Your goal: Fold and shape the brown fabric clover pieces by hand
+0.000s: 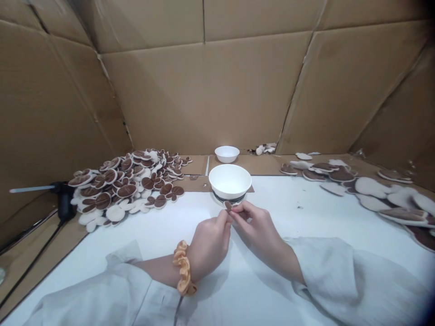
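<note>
My left hand [211, 244], with an orange scrunchie [184, 268] around its wrist, is closed in a pinch. Fingertip to fingertip with it, my right hand [260, 231] pinches too. A small brown fabric piece [228, 205] pokes up between the fingertips of both hands; its full shape is hidden. Just beyond the fingers stands a white bowl [230, 179], raised on a base with a dark band. What lies inside the bowl cannot be made out.
A heap of brown-and-white bunny-shaped fabric pieces [125, 190] lies at left, beside a black glue gun [65, 203] with its cord. Larger padded pieces [370, 188] spread at right. A second white bowl [227, 154] stands behind. Cardboard walls [204, 95] enclose the white table [272, 199].
</note>
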`<state>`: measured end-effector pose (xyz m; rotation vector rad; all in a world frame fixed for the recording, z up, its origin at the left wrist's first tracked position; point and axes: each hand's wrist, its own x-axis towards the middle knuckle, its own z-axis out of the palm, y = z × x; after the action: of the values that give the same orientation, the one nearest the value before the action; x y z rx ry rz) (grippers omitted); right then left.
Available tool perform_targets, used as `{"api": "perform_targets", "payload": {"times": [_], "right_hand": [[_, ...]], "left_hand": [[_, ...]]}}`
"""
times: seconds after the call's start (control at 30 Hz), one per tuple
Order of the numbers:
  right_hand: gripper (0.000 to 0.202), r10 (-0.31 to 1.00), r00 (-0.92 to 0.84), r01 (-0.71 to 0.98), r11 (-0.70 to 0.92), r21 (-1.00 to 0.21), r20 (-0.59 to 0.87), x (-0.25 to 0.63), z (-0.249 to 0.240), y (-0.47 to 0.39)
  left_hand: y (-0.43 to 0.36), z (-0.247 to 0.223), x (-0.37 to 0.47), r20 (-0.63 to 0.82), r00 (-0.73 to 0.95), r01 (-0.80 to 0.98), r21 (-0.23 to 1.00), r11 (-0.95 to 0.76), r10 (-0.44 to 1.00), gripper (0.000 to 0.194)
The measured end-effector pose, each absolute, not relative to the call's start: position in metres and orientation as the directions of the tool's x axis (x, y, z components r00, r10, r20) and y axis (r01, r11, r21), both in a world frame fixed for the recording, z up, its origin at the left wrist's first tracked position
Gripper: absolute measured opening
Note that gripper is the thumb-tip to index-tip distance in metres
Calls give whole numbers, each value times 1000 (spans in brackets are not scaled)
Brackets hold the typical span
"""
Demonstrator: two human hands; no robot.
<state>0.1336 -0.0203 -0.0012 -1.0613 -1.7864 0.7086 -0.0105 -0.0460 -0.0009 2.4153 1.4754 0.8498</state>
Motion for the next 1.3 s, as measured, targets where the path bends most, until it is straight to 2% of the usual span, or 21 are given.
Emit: {"api": "perform_targets", "payload": {"times": [0.07, 0.13, 0.2, 0.3, 0.4, 0.47, 0.53, 0.63, 0.7, 0.8, 0.9, 1.0, 1.13, 1.3], "right_hand": [[10, 875, -279, 375, 479, -794, 396, 136, -2, -20], [11, 854, -335, 398, 511, -762, 398, 139, -4, -20], [14, 825, -390, 429, 556, -712, 409, 140, -4, -21], [17, 764, -498, 437, 629, -643, 410, 141, -4, -21], [15, 690, -594, 374, 692, -617, 414, 145, -3, -21], [15, 640, -639, 321, 726, -608, 427, 148, -4, -21], [15, 574, -677, 254, 769, -586, 460, 150, -6, -21], [14, 535, -652, 186, 800, -571, 538, 149, -6, -23], [13, 606, -557, 201, 761, -616, 567, 147, -4, -25], [11, 717, -389, 231, 683, -693, 578, 144, 0, -27], [10, 753, -242, 225, 657, -720, 611, 141, 3, -30], [9, 781, -152, 226, 624, -748, 605, 139, 3, -31], [8, 838, -77, 249, 541, -803, 541, 136, 1, -30], [13, 909, -23, 207, 411, -888, 416, 135, 1, -28]], "left_hand": [[-45, 0, -13, 455, 462, 821, 103, -561, 761, 14], [-42, 2, -15, 514, 564, 804, -166, -571, 646, 16], [-39, 5, -17, 545, 620, 772, -296, -562, 565, 16], [-34, 10, -21, 540, 664, 729, -314, -608, 517, 16], [-29, 18, -26, 468, 656, 715, -133, -686, 593, 14], [-24, 23, -31, 379, 628, 699, 109, -707, 680, 11], [-17, 28, -37, 234, 636, 618, 417, -667, 736, 11], [-7, 29, -43, 29, 680, 391, 830, -397, 732, 13], [-3, 25, -42, -18, 680, 192, 969, -154, 733, 14], [-4, 14, -34, -15, 614, -52, 997, 60, 789, 22], [-12, 7, -23, 37, 511, -145, 988, 43, 859, 23], [-21, 7, -15, 102, 400, -134, 990, -52, 911, 23], [-30, 9, -11, 166, 276, -16, 986, -168, 947, 23], [-34, 1, -8, 119, 272, 8, 992, -126, 955, 13]]}}
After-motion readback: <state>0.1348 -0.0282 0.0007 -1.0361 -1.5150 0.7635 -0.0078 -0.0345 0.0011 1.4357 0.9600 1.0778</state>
